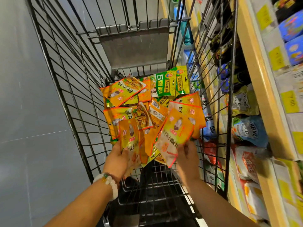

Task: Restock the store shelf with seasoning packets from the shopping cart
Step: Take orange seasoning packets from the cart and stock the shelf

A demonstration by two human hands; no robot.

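I look down into a wire shopping cart (68,99) whose floor holds a heap of orange and green seasoning packets (147,99). My left hand (117,158), with a white bead bracelet at the wrist, grips an orange packet (129,136) held upright at the near end of the heap. My right hand (187,157) pinches the lower edge of another orange packet (175,133), lifted and tilted to the right. Green packets (170,82) lie at the far end of the cart.
The store shelf (262,89) runs along the right of the cart, with yellow price tags (290,102) and bagged goods such as Heinz pouches (249,130). Grey floor tiles (24,112) lie to the left. The cart's folded child seat (134,46) stands at the far end.
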